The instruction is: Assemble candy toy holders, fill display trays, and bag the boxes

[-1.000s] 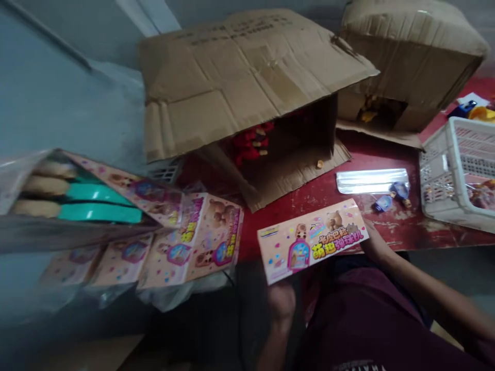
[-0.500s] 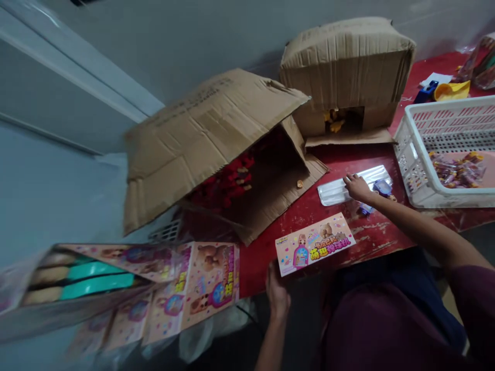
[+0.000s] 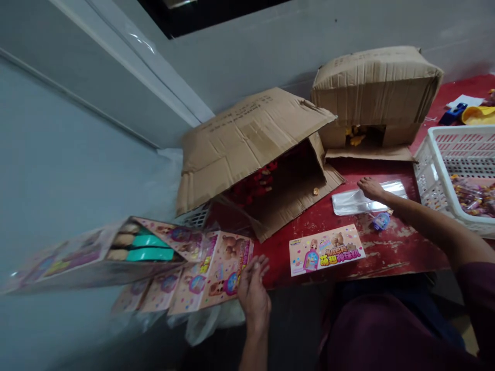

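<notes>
My left hand [image 3: 254, 292] is open, fingers spread, at the table's front edge beside the stacked printed boxes [image 3: 228, 252]. It overlaps the right end of that stack; whether it touches cannot be made out. My right hand [image 3: 372, 189] lies with its fingers apart on a pile of clear plastic bags [image 3: 346, 204]. Just below that hand's wrist rests a small purple toy [image 3: 381, 221]. Between both hands, a pink printed box [image 3: 327, 251] with a bear picture lies on the red table [image 3: 278, 263].
A cardboard carton [image 3: 255, 139] lies tilted, its mouth showing red pieces. Behind it a second carton [image 3: 375, 98] has a cut opening with yellow pieces. A white basket [image 3: 436, 175] of wrapped toys stands right. At left, an open-ended printed box [image 3: 88, 257] shows teal-and-tan contents.
My left hand has moved left, from the corner of the pink box to the stacked boxes, with its fingers spreading. My right hand stays on the plastic bags. The camera view has shifted.
</notes>
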Tool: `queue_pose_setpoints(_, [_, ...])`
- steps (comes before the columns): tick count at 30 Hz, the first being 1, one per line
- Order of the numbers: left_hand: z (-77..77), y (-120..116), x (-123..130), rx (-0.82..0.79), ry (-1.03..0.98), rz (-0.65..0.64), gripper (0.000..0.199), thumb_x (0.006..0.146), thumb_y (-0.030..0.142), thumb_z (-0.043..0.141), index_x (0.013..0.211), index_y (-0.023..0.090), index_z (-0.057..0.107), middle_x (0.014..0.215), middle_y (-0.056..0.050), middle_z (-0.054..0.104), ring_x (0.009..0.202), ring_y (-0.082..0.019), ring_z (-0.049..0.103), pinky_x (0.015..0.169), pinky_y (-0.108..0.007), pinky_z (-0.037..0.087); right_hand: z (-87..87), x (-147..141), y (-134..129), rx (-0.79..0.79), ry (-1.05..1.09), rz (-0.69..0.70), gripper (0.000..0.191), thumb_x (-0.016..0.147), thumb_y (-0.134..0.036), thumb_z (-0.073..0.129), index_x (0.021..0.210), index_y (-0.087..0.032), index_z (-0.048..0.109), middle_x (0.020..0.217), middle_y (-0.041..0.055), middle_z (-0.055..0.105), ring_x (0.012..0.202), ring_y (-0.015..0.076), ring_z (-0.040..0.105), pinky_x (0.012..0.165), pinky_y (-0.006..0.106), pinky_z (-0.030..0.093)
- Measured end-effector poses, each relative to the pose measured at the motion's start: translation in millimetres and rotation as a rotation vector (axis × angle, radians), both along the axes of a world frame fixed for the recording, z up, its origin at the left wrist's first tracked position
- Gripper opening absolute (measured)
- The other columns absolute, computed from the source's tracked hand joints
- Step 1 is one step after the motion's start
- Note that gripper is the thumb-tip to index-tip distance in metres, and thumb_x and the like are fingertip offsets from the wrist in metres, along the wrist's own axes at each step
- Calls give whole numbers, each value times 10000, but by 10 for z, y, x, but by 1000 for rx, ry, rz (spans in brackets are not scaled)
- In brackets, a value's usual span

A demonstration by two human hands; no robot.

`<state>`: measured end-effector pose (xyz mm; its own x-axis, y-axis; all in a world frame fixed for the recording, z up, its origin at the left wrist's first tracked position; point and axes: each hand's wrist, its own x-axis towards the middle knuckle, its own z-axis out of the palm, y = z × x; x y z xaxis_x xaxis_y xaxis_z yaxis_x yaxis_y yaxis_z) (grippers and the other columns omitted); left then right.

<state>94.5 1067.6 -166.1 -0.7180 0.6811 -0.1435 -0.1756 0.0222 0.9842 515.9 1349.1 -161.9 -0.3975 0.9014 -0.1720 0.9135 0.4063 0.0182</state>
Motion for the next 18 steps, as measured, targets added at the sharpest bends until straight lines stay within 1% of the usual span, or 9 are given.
queue_pose_setpoints(3, [270,182,52,56,119,-48,310,813,439,733,985,185,686,1014,-63,754,916,-200,745,852,-344,578,216,10,44,42,32,-17,341,955,-71,419,1169,-27,681,1208,250,668,1081,271,537,977,374,344])
queue_pose_setpoints(5, [464,310,95,106,188,-87,322,847,448,718,1020,179,687,1020,-65,755,926,-194,744,892,-360,582,427,2,91,99,74,-62,333,947,-57,418,1152,-19,678,1198,263,668,1093,280,542,984,386,351])
queue_pose_setpoints(7, [669,444,151,172,240,-144,335,874,450,713,1062,174,693,1031,-73,756,944,-194,744,932,-378,581,713,-10,149,180,127,-139,337,960,-63,400,1173,1,652,1180,281,664,1085,292,552,968,400,371])
queue_pose_setpoints(10, [944,703,296,254,276,-270,385,886,484,721,1110,171,700,1075,-99,761,980,-216,746,980,-424,574,1276,-21,201,339,245,-311,371,1044,-179,346,1278,1,570,1103,254,680,964,279,590,861,409,426])
queue_pose_setpoints(12, [1069,960,462,270,251,-393,479,852,537,756,1148,166,693,1133,-129,757,1041,-249,740,1036,-474,551,1696,-8,165,472,459,-408,349,1075,-260,363,1275,-53,561,1048,178,685,875,229,597,786,378,450])
queue_pose_setpoints(14, [1154,1297,702,246,159,-525,621,777,563,826,1226,165,663,1275,-174,716,1192,-290,695,1117,-511,498,2094,34,52,584,796,-443,278,1071,-296,426,1185,-106,594,985,96,668,810,165,583,736,335,458])
queue_pose_setpoints(15, [1193,1485,851,213,88,-592,695,741,552,863,1276,170,638,1379,-196,663,1294,-307,641,1159,-512,463,2268,67,-33,616,967,-443,249,1062,-310,462,1132,-120,606,946,67,653,777,139,569,716,319,456])
queue_pose_setpoints(17, [1289,1853,1191,111,-91,-723,748,726,530,886,1326,182,607,1542,-221,530,1440,-328,523,1196,-510,424,2540,157,-244,637,1191,-438,238,1048,-354,508,1062,-141,613,876,39,626,718,109,536,681,309,447])
queue_pose_setpoints(18, [1349,2008,1372,61,-178,-821,710,750,537,867,1309,177,619,1554,-231,515,1454,-340,507,1189,-521,430,2633,211,-363,644,1241,-439,242,1045,-378,521,1037,-155,614,856,37,620,698,105,521,669,310,444])
